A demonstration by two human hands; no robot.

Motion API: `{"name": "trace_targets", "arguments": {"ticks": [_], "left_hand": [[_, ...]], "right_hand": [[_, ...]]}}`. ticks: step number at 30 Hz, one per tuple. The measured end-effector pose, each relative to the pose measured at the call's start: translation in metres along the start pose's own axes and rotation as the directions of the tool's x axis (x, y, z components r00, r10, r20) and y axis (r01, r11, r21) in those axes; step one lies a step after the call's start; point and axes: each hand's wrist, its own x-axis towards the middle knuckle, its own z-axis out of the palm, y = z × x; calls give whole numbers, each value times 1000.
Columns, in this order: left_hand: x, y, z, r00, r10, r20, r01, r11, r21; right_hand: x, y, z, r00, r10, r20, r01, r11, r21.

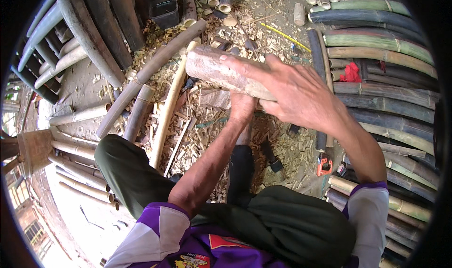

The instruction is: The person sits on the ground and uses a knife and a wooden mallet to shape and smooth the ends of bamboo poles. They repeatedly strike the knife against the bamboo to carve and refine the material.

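A thick, round length of wood or bamboo, pale brown with a rough, whitish surface, is held up in front of me at a slant. My right hand grips its right end from above, the index finger stretched along the top. Underneath, my left hand supports it; the fingers of that hand are mostly hidden behind the piece. Just below it a pale wooden block shows, partly covered by my left hand. Both my forearms reach forward between and over my bent knees.
Shavings cover the ground. Bamboo poles are stacked along the right, near a red cloth. A yellow measuring tape lies ahead; an orange handle is at right. A long pole lies left of my hands, a black container farther off.
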Motion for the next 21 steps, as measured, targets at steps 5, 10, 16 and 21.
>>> {"name": "trace_targets", "arguments": {"ticks": [5, 10, 16, 21], "left_hand": [[-17, 18, -25, 979, 199, 45, -198, 980, -28], [-17, 22, -33, 952, 178, 251, -243, 934, 262], [-18, 11, -33, 977, 162, 139, -179, 976, 123], [-18, 15, -36, 937, 257, 234, -319, 905, 282]], "right_hand": [[-22, 3, 12, 988, 154, 8, -151, 960, 238], [-25, 7, 3, 985, 161, -63, -142, 962, 235], [-23, 4, -4, 977, 204, 58, -212, 951, 227], [-23, 7, 0, 992, 122, -45, -109, 967, 229]]}}
